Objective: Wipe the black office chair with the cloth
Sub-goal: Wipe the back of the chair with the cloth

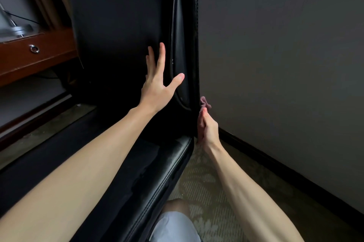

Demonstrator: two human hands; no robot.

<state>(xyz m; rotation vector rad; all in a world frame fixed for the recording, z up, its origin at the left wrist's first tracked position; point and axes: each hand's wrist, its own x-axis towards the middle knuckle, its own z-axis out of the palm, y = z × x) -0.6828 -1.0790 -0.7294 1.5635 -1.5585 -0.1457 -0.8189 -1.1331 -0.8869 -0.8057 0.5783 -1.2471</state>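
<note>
Head view, chair: black office chair (122,24) stands beside the wall.
Left hand (159,86): open, fingers spread, bracing the backrest.
Right hand (206,129): gripping the cloth (205,103) against the backrest's outer edge.
Advice: keep bracing; stroke along the seam.

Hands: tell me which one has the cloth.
The right hand, gripping the cloth against the chair's back edge. The left hand is empty, spread flat on the backrest.
</note>
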